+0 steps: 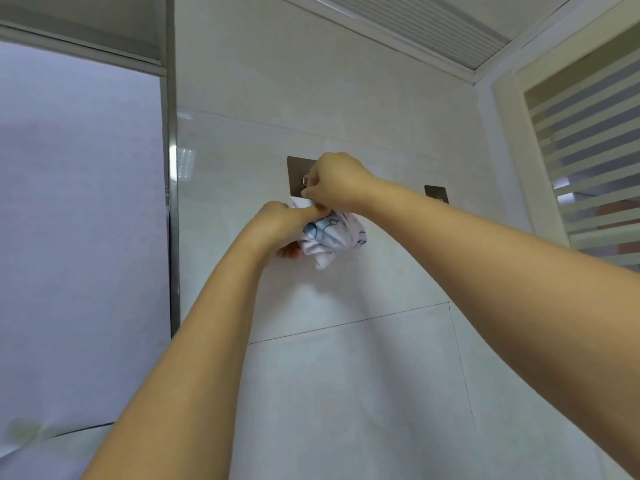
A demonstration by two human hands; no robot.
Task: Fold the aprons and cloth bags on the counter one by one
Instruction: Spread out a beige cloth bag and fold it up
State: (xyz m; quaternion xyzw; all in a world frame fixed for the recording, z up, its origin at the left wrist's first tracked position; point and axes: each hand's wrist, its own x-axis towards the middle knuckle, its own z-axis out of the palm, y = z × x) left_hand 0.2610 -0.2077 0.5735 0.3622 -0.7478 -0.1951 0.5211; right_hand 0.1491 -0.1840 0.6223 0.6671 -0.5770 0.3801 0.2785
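Tile in pale glossy white covers the wall [346,375] that fills the middle of the view, crossed by thin dark grout lines. To the left stands a large frosted grey window pane [79,220] edged by a shiny metal frame [171,202]. To the right is a cream-framed door with horizontally striped frosted glass [588,150]. Both hands reach up to the wall on bare forearms.

The left hand [280,226] is curled round a bunched white cloth with a blue line print [332,237], gripping the bundle from its left side. The right hand [337,181], just above, has its fingers bent and pinches the cloth's upper white edge close against a small silver metal hook [305,180]. Whether the cloth is an apron or a bag cannot be told, nor whether it hangs on the hook.

The hook sits on a square brown adhesive plate [298,168] stuck to the tile, partly hidden by the right hand. A second brown plate [435,194] shows just above the right forearm.
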